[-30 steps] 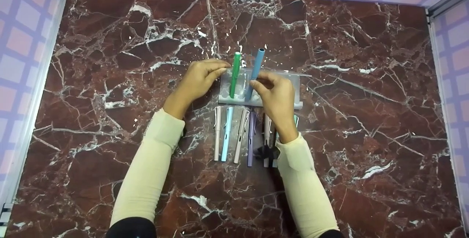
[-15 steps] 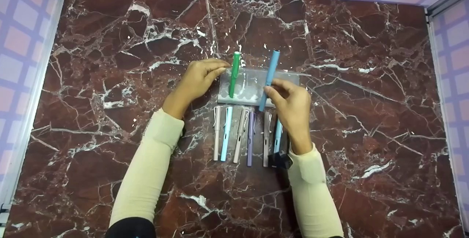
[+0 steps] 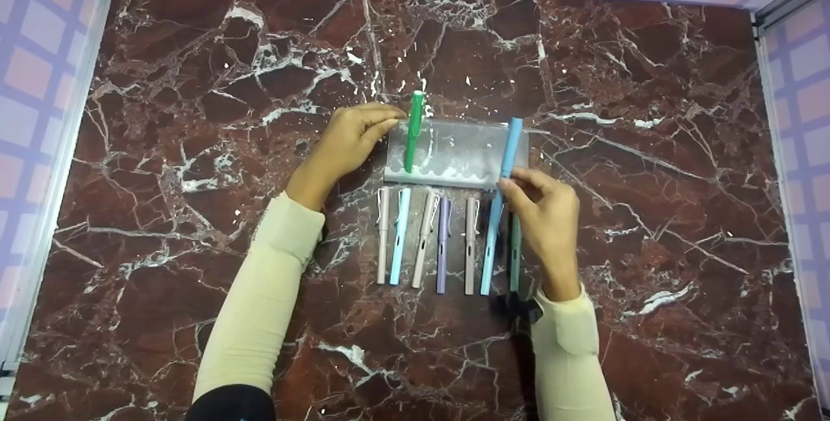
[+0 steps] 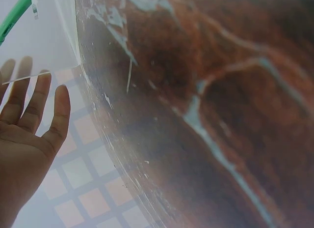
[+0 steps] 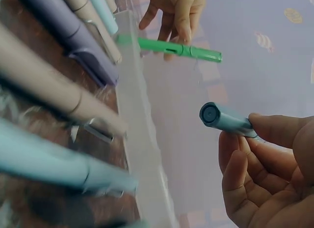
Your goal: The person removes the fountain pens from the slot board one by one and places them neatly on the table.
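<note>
My right hand [image 3: 545, 213] pinches a blue pen [image 3: 511, 148] between thumb and fingers, held steeply at the right end of a clear plastic pen stand [image 3: 463, 148]. In the right wrist view the pen's round end [image 5: 211, 114] faces the camera, above the stand's pale notched strip [image 5: 142, 115]. A green pen [image 3: 414, 132] stands upright near the stand's left end. My left hand [image 3: 356, 139] grips the stand's upper left edge; in the left wrist view some fingers [image 4: 34, 100] show through the clear panel [image 4: 49, 36].
Several pens lie side by side in front of the stand, among them a purple one [image 3: 443, 246], a light blue one [image 3: 400, 236] and a dark green one [image 3: 515, 255] by my right wrist. White flecks lie on the marbled red tabletop [image 3: 259, 343] behind the stand.
My right hand has carried the blue pen rightward and toward me, from the stand's middle to its right end. My left hand and the green pen have stayed in place.
</note>
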`<state>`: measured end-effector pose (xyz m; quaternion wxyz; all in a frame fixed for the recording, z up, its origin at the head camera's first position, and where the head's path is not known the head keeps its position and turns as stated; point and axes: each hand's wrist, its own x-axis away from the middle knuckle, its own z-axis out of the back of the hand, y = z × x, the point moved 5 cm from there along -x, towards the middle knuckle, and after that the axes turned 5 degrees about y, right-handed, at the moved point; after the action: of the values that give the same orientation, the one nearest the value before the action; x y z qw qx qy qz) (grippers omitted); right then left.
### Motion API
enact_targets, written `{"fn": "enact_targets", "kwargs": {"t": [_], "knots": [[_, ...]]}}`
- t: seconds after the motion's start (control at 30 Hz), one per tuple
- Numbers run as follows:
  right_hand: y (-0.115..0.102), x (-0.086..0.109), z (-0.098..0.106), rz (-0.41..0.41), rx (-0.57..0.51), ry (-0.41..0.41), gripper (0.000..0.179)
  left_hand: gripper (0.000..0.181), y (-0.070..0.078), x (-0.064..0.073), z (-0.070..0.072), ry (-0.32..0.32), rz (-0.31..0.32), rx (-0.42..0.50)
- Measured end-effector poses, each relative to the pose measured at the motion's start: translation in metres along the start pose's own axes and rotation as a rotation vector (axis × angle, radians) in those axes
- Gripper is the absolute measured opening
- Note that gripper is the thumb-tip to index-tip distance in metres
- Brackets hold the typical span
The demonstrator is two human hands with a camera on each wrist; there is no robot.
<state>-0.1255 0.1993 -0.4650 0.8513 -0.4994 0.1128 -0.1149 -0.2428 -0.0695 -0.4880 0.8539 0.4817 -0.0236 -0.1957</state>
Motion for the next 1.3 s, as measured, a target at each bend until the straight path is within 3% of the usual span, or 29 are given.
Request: {"fn": "enact_targets", "kwargs": {"t": [0.23, 0.53, 0.77, 0.97, 1.3], "knots": [[0.024, 0.01, 0.017, -0.043, 0.034, 0.02, 0.018, 0.023, 0.001, 0.0, 0.001, 0.013, -0.026, 0.006], [0.049, 0.02, 0.034, -0.094, 0.133, 0.01, 0.015, 0.023, 0.001, 0.0, 0.001, 0.019, -0.015, 0.01], [0.062, 0.03, 0.051, -0.125, 0.271, -0.019, 0.016, 0.023, 0.0, -0.001, 0.0, 0.009, -0.011, -0.004], [0.068, 0.038, 0.054, -0.154, 0.329, -0.079, 0.017, 0.024, 0.0, -0.001, 0.001, 0.006, -0.012, -0.016], [0.073, 0.044, 0.053, -0.145, 0.407, -0.107, 0.016, 0.024, 0.0, 0.0, 0.0, 0.001, 0.0, -0.015]]}}
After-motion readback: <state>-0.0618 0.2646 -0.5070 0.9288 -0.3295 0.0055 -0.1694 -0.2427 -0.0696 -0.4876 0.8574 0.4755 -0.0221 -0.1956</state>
